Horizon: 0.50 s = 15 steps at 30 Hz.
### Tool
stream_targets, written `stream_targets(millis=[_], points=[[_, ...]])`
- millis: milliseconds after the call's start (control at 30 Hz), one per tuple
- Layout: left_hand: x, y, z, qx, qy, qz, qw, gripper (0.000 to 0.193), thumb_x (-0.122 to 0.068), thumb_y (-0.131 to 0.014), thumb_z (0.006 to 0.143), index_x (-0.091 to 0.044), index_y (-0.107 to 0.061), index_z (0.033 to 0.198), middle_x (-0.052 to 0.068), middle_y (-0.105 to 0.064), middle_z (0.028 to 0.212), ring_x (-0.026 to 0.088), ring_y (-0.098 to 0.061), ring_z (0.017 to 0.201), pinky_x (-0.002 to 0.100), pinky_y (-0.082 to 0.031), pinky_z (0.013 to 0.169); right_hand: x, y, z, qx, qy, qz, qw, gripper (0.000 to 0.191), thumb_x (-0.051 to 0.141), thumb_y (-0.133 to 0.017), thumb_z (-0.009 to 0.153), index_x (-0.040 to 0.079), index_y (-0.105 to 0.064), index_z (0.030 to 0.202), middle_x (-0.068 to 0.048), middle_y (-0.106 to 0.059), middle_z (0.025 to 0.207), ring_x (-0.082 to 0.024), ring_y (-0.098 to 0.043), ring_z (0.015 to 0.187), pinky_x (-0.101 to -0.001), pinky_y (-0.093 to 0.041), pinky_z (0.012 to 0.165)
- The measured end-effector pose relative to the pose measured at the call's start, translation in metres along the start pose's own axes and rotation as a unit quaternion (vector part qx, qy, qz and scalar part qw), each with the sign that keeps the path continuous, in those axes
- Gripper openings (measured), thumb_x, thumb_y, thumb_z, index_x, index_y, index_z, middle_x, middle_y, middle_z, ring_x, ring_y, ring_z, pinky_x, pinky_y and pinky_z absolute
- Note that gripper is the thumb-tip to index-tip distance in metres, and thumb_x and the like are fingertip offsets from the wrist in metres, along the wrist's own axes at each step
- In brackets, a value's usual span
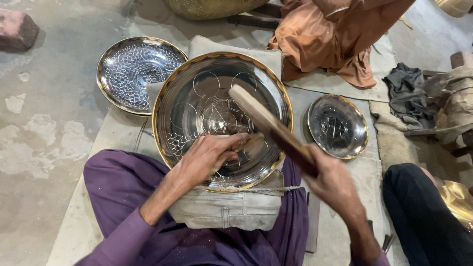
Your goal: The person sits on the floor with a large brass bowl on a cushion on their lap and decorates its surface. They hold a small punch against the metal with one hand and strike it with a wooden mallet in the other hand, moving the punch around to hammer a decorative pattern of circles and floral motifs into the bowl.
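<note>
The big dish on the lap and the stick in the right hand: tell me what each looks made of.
Big dish: apparently polished metal, mirror-bright silvery centre with a golden, brass-like scalloped rim; it reflects its surroundings and carries scribed circles and a chased scale pattern. Possibly plated brass, but that is uncertain.
Stick in the right hand: looks like wood, brown and matt with worn, paler end; motion blur hides the grain.

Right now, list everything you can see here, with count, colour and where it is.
Large engraved tray: one, silver with gold rim, on the lap pad, centre.
Wooden mallet: one, brown, over the tray, in the right hand.
Patterned tray: one, silver, upper left on the floor.
Small dish: one, silver with gold rim, right.
Grey pad: one, under the large tray.
Orange cloth: one, top.
Dark rag: one, right.
Brick: one, reddish, top left.
Left hand: on the tray, holding a thin tool.
Right hand: gripping the mallet.
</note>
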State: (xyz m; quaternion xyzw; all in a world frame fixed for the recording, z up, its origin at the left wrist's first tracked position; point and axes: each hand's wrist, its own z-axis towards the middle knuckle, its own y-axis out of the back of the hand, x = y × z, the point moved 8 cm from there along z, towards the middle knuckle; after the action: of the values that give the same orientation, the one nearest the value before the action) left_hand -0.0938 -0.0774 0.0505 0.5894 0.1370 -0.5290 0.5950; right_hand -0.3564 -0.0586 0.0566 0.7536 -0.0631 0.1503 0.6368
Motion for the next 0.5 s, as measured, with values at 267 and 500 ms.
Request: stream_targets(millis=[267,500], points=[[0.013,-0.001,-0.019,-0.092,0.090,-0.036,0.991,0.050,-0.010,-0.070,0.090,-0.014,-0.059,0.138,0.009,-0.078,0.098,0.022,-0.078,0.085,0.038,-0.064,0.077,0.047,0.048,0.017,-0.040,0.093,0.007,0.995,0.054,0.020,-0.076,0.084,0.012,-0.055,0.133,-0.018,-0.077,0.102,-0.030,-0.078,0.082,-0.0428,-0.062,0.074],[0.021,-0.001,-0.044,-0.235,0.141,-0.098,0.957,0.051,-0.005,-0.071,0.091,-0.012,-0.056,0.139,0.013,-0.078,0.101,0.023,-0.079,0.092,0.036,-0.066,0.077,0.092,0.072,0.037,0.017,0.147,-0.109,0.983,0.080,0.011,-0.075,0.077,0.029,-0.045,0.149,-0.008,-0.074,0.119,-0.030,-0.076,0.088,-0.0422,-0.063,0.079]])
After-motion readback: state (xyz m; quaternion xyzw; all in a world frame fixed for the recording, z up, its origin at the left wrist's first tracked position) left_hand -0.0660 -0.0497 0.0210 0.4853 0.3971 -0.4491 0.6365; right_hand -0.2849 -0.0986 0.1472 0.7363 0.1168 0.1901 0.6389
